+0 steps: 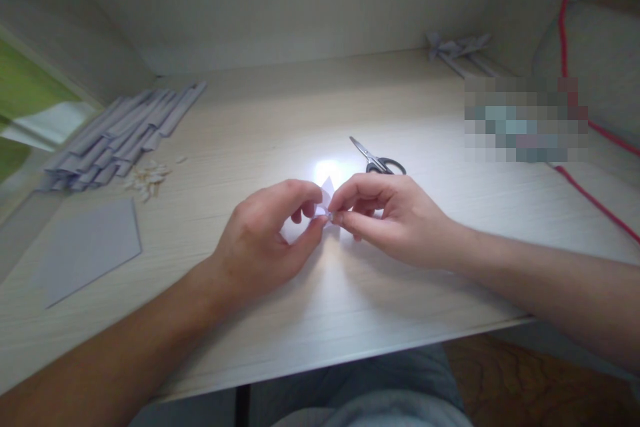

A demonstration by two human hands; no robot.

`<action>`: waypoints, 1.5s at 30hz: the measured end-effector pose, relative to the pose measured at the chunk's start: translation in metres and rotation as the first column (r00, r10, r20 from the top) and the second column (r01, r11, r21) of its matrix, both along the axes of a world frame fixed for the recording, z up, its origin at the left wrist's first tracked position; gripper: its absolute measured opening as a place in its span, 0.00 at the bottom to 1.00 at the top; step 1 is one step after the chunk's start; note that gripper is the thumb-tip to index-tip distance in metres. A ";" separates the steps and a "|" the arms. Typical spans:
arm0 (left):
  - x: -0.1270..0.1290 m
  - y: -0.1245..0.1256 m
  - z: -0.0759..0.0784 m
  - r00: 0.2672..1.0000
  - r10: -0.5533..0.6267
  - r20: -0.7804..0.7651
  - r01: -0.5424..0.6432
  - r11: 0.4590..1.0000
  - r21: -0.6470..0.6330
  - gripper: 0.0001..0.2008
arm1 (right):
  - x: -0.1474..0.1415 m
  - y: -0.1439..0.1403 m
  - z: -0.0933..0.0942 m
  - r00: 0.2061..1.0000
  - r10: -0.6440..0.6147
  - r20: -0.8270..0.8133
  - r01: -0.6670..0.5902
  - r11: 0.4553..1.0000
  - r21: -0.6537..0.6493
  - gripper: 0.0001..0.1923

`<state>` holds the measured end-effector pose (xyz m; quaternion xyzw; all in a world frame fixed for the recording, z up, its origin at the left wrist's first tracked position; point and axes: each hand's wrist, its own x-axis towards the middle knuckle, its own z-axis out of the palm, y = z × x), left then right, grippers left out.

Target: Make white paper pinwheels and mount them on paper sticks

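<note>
Tabletop (320, 320) of pale wood-grain laminate fills most of the view, smooth and brightly lit at its middle, set into a plain off-white alcove. A person sits at it, bare forearms reaching in from both lower corners. At the far left lies a stack of folded grey paper strips (120, 137), long and flat, fanned slightly and overlapping one another. Nearer, on the left, a flat grey paper sheet (87, 250) with angled edges lies unfolded on the wood. A red cord (595, 200) runs along the right side. At the back right rests a small bundle of folded paper pieces (457, 48), seemingly finished work. At the centre, the left hand (260, 240) and the right hand (395, 213) meet, fingertips drawn together and pinching a small piece of white paper (327, 190) between them, held just above the tabletop; only a pointed corner and a pale edge show, the rest hidden by the fingers. Judging by that, the fold is partway made: the piece already has a crease and a point, but its final shape cannot be told. Just behind the right hand lie scissors (376, 159), metal blades shut, dark handles, untouched. Beside the strip stack sits a scatter of tiny pale paper offcuts (147, 180), suggesting cutting is done for some pieces while the flat sheet remains unused.
</note>
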<state>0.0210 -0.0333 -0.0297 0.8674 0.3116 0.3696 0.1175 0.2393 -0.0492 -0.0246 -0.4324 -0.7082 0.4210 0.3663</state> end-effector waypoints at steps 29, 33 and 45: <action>-0.009 0.018 -0.001 0.931 0.102 0.351 0.074 0.887 -0.456 0.12 | 0.008 0.016 0.005 0.919 -0.119 -0.375 -0.018 0.940 -0.340 0.06; -0.009 0.013 0.002 0.907 0.102 0.408 0.115 0.873 -0.475 0.13 | 0.010 0.018 0.006 0.861 -0.144 -0.488 -0.075 0.913 -0.400 0.06; 0.000 0.002 0.011 0.883 0.123 0.452 0.093 0.900 -0.426 0.08 | 0.012 0.017 0.002 0.867 -0.060 -0.495 -0.135 0.928 -0.348 0.04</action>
